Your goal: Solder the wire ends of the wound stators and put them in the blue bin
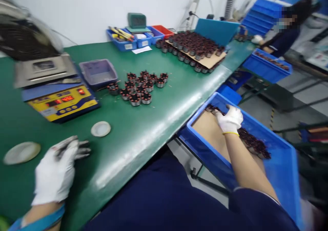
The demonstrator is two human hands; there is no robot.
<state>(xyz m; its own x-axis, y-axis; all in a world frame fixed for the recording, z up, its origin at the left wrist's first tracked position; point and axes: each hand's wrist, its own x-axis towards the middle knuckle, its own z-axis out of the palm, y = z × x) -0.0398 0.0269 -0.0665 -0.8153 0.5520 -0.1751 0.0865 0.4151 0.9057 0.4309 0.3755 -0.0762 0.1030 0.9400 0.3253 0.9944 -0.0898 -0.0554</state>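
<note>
My left hand (57, 169), in a white glove with dark fingertips, lies flat on the green bench (143, 132) with fingers stretched out, holding nothing. My right hand (230, 119), also gloved, reaches down into a blue crate (279, 162) beside the bench, its fingers curled over dark copper-wound motor stators (252, 143) lying on brown cardboard; what it grips is hidden. A cluster of the same stators (139, 86) stands on the bench middle.
A yellow and blue instrument (61, 103) with a red display and a metal unit (43, 70) sit at left, a grey tray (98, 72) beside them. Two white discs (100, 128) lie nearby. Many stators on cardboard (194, 50) and blue bins (133, 39) stand at the back. Another person (287, 29) works far right.
</note>
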